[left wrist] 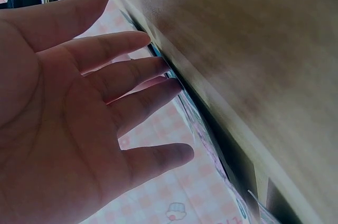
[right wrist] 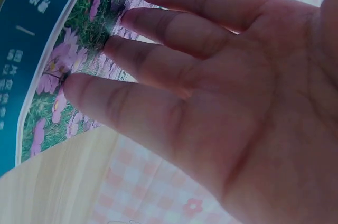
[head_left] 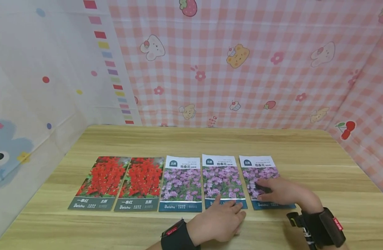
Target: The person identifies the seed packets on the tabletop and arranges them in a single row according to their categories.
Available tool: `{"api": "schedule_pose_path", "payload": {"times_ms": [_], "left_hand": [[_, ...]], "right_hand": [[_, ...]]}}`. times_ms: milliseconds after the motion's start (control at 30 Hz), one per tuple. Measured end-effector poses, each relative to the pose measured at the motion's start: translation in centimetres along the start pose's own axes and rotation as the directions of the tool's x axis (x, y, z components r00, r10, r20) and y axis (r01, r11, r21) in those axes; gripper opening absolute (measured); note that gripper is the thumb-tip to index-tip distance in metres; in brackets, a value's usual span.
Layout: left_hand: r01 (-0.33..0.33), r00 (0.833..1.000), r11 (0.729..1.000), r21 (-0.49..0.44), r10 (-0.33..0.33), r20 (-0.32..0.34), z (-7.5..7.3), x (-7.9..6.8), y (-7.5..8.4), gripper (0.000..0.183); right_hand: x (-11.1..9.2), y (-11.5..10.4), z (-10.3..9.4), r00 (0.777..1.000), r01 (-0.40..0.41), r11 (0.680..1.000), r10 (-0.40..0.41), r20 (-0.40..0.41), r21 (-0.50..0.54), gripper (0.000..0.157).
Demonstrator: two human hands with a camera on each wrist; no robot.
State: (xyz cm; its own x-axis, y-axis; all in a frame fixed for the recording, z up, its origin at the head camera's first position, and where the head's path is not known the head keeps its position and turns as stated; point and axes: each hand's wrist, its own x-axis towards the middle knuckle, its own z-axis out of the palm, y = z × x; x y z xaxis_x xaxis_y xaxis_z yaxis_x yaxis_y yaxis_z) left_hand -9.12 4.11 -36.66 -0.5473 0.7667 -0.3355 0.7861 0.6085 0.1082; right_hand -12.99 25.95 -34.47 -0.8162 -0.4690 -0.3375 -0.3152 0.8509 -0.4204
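Note:
In the head view, three seed packets with purple flowers lie side by side: a left one (head_left: 180, 182), a middle one (head_left: 222, 177) and a right one (head_left: 257, 170). My left hand (head_left: 219, 222) has its spread, nearly straight fingertips at the bottom edge of the middle packet, as the left wrist view also shows. The right hand (head_left: 283, 191) rests its fingers on the right packet's flower picture and covers part of its right side. In the right wrist view those fingers are extended, fingertips against the printed flowers (right wrist: 53, 76).
Two seed packets with red flowers, an outer one (head_left: 101, 180) and an inner one (head_left: 141, 180), continue the row to the left. All lie on a wooden table (head_left: 210, 142). Patterned cloth (head_left: 179, 76) hangs behind and at both sides. Each wrist wears a black strap (head_left: 179, 236).

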Motion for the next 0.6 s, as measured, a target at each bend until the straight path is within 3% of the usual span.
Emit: {"api": "schedule_pose_path", "payload": {"times_ms": [433,600], "left_hand": [[-0.013,1.0,1.0,-0.017,0.013,-0.019,-0.07,-0.08,-0.08,0.05],[-0.023,0.996,0.999,-0.044,0.019,-0.084,-0.34,-0.44,-0.43,0.05]], "right_hand": [[0.28,-0.58,0.19,0.999,0.042,0.999,-0.042,-0.007,0.026,0.057],[0.37,-0.41,0.12,0.995,0.072,0.996,-0.069,-0.071,0.046,0.056]]}}
